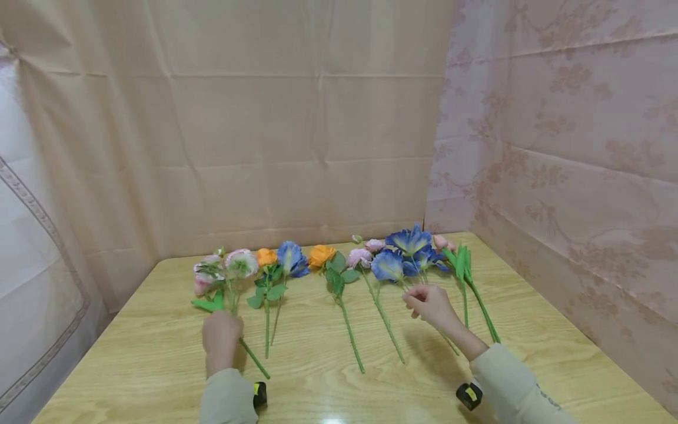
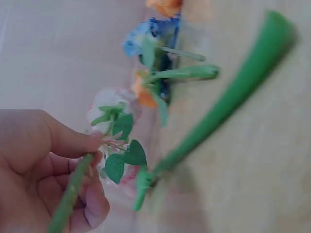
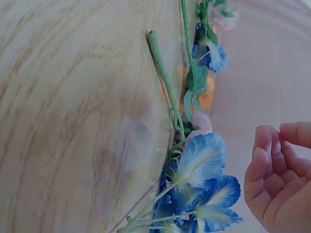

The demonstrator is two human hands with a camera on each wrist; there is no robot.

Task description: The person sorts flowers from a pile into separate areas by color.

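Observation:
My left hand (image 1: 221, 335) is at the left of the table. In the left wrist view its thumb and fingers pinch a green stem (image 2: 73, 191), topped by a white-and-pink flower (image 2: 114, 108) with small green leaves. A thick, blurred green stem (image 2: 233, 97) lies beside it. My right hand (image 1: 434, 306) hovers by the stems of the blue irises (image 1: 388, 266) at the right. Its fingers are loosely bent, with nothing between them in the right wrist view. The irises (image 3: 201, 162) are below and left of that hand there.
Several flowers lie in a row on the wooden table (image 1: 312, 397): an orange rose (image 1: 321, 257), a single blue iris (image 1: 290, 258), pale pink blooms (image 1: 359, 258), and a pink tulip (image 1: 442, 242) with long green leaves. A beige curtain (image 1: 296, 129) hangs behind the table.

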